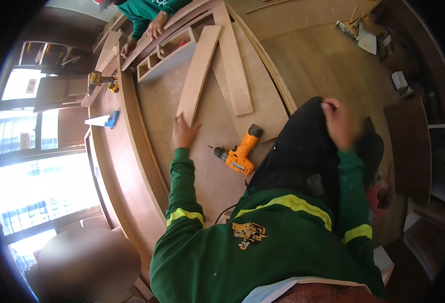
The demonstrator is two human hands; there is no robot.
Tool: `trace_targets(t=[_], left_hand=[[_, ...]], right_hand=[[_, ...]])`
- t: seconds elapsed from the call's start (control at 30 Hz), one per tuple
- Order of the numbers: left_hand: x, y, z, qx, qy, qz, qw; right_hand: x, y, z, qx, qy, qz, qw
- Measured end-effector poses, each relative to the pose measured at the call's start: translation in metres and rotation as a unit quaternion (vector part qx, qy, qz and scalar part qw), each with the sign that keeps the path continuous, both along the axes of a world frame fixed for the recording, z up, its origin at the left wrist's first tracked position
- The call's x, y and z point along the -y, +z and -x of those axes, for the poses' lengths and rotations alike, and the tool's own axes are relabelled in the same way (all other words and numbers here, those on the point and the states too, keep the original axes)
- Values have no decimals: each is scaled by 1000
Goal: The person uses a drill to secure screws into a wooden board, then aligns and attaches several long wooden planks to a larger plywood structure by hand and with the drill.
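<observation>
My left hand [184, 133] is at the near end of a long flat wooden board [200, 70], its fingers and thumb spread across the board's width. The board lies slanted over a large wooden panel [157, 103]. Just right of that hand, an orange cordless drill [240, 155] lies on its side, its bit toward the left. My right hand [339, 125] rests on my bent, dark-trousered knee, fingers loosely bent, with no tool visible in it. Beside the first board lies a second wooden board [235, 76].
Across the work, a person's hands [157, 26] rest by the frame's far rail. A divided wooden box [169, 58] sits inside the frame. On the left ledge are a yellow-black drill [96, 81] and a blue-handled saw [112, 120]. A tube [347, 30] and scraps lie far right.
</observation>
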State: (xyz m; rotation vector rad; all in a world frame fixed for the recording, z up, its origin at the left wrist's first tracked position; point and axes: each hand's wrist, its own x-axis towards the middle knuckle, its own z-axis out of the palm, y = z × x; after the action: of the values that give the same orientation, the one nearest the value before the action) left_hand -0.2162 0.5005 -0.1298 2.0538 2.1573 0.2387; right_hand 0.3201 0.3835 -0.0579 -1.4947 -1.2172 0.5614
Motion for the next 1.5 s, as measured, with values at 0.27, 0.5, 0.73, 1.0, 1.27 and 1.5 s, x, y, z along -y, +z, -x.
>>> trace_targets(t=[0.27,0.5,0.73,1.0,1.27,1.5], left_hand=[[-35,16,-215,84,35,1,996],[-18,76,-255,176,-8,-78,981],[-13,50,-250,276,-102,9,956],[-48,10,-44,-37,-2,-23,999],[-39,54,6,204,-175,304,914],[-2,90,10,155,-212,145,954]], right_hand=[[-81,-30,139,-35,163,161,973],[-178,-49,135,-204,183,294,916],[-192,-65,83,-249,229,330,881],[-110,1,13,-80,144,342,925],[72,49,-87,-29,49,319,946],[94,127,-108,38,86,213,973]])
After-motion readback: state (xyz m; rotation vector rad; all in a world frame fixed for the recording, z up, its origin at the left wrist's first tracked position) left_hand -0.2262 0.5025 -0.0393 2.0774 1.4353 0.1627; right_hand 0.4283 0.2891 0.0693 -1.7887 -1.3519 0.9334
